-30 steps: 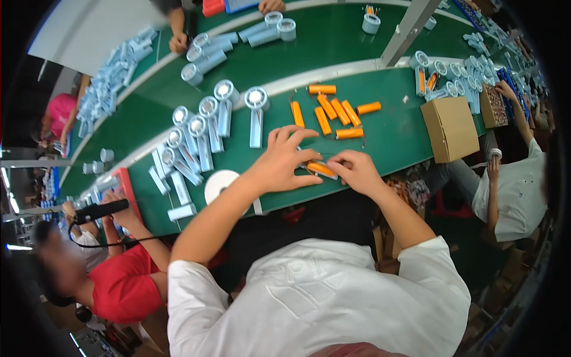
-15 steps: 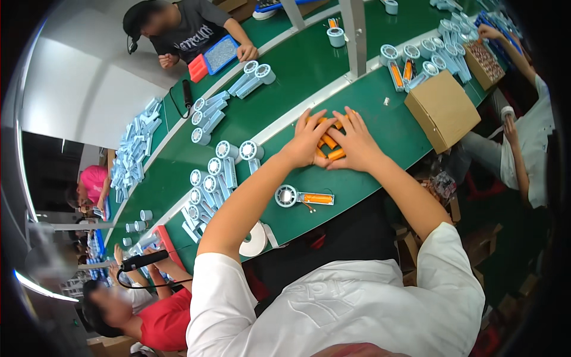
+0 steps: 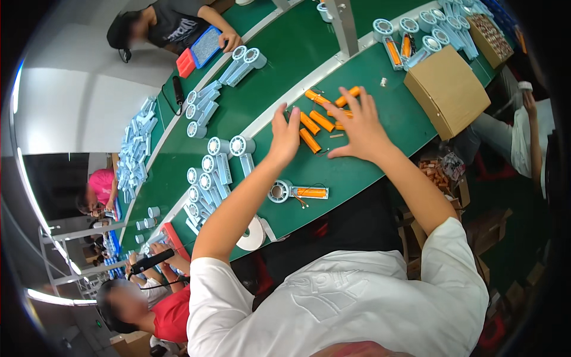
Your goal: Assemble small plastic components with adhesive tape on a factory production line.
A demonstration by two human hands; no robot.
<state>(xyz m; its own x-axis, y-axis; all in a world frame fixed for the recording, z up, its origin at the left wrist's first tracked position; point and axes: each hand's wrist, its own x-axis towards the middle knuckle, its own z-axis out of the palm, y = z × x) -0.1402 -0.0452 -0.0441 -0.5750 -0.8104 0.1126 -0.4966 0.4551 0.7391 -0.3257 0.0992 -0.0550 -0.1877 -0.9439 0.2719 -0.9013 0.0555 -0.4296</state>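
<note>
Green desk, orange cells bunched upper centre between both hands.
Left hand: grip loose, thumb apart, nothing visibly held, at the pile's left edge. Right hand: grip spread wide over the pile's right side; can't tell if touching. Bunching probably keeps cells within reach of both. Fan housing below them lies cell-side up, likely so its wires stay accessible.

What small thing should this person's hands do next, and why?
Perhaps move the left hand to the open blue fan and tuck in its loose wires: an orange cell already sits in it, the wires hang outside, and that hand looks empty.
</note>
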